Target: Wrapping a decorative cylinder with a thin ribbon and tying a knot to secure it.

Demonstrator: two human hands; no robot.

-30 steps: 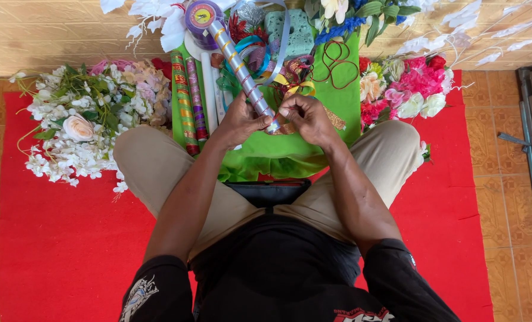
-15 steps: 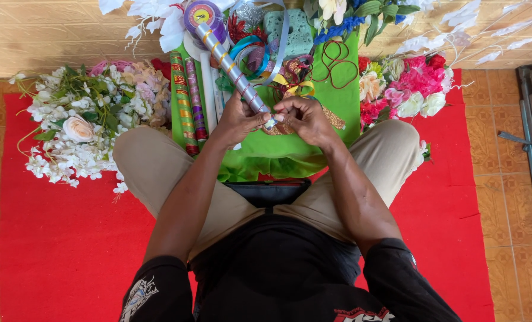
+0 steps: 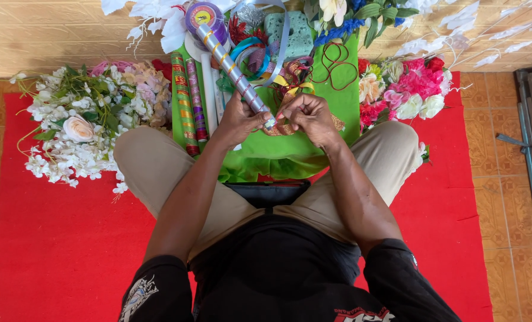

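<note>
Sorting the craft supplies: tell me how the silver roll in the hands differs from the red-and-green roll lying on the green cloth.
The silver roll is slanted, its near end gripped by the left hand; the red-and-green roll lies flat and untouched, nearly straight away from the person. The silver roll has gold spiral stripes on pale silver; the red-and-green roll shows banded patterns. Both are slim tubes over the green cloth.

Floral craft spot: artificial flowers (image 3: 81, 128), ribbons (image 3: 260, 53)

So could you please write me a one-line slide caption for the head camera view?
Seated on a red mat, left hand holds a silver wrapping roll while right hand works at its end, artificial flowers alongside.
</note>
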